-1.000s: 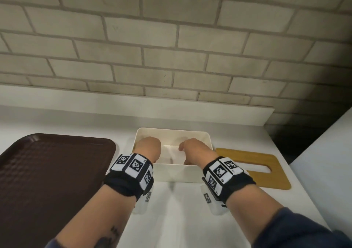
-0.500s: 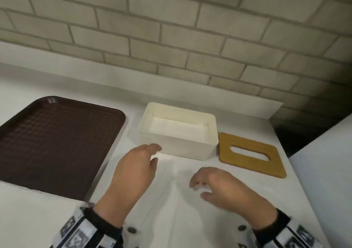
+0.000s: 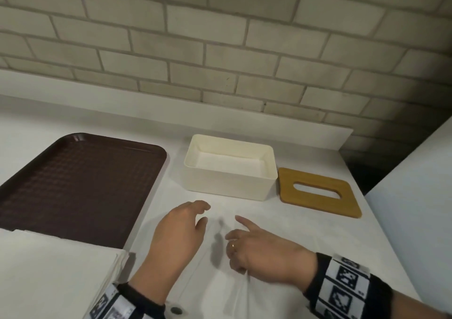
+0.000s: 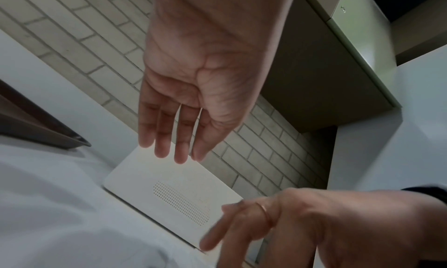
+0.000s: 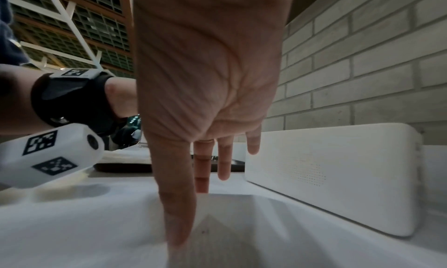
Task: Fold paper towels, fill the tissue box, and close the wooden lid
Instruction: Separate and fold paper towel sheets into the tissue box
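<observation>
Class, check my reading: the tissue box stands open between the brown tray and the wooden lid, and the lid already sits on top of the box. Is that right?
Not quite. The wooden lid lies flat on the counter to the right of the tissue box, not on it, as the head view shows. The box does stand open between the brown tray and the lid.

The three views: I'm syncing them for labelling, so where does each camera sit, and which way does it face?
Head: on the head, looking down at the counter, with both hands, left hand and right hand.
Left wrist: under the left palm, looking along its fingers toward the box; the right hand shows too.
Right wrist: under the right palm, looking along its fingers at the paper towel; the left wrist shows.
All three share the box.
</observation>
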{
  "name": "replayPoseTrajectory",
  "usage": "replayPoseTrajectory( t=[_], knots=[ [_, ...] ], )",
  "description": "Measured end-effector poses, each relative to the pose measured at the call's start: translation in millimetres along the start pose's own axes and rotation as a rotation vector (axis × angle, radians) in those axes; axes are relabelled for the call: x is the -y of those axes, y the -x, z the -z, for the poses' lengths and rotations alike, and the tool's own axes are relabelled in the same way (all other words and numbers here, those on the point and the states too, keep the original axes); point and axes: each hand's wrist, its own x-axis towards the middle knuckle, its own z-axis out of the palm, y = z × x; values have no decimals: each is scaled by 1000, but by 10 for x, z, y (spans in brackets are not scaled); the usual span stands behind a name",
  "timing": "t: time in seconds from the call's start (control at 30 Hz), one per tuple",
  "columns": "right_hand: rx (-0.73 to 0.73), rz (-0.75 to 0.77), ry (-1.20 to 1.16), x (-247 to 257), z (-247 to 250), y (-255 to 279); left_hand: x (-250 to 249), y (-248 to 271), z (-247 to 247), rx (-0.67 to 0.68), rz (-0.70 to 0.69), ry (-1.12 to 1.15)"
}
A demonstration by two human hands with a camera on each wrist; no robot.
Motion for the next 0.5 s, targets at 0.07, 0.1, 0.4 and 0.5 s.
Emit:
replayPoseTrajectory(
  t=[0.07,0.1,0.4,0.5],
  knots=[
    [-50,-76,-92,-62,72,88,16,1,8,17,18,89],
    [-104,-118,-180,-107,133,151,25,-7,3,23,17,164],
    [-1047,-544,-1544,-271,683,643,-273,-68,32,202,36,1248],
    [-1092,-580,-1719,-198,625,464,-471,-47,32,301,11,1324]
  ],
)
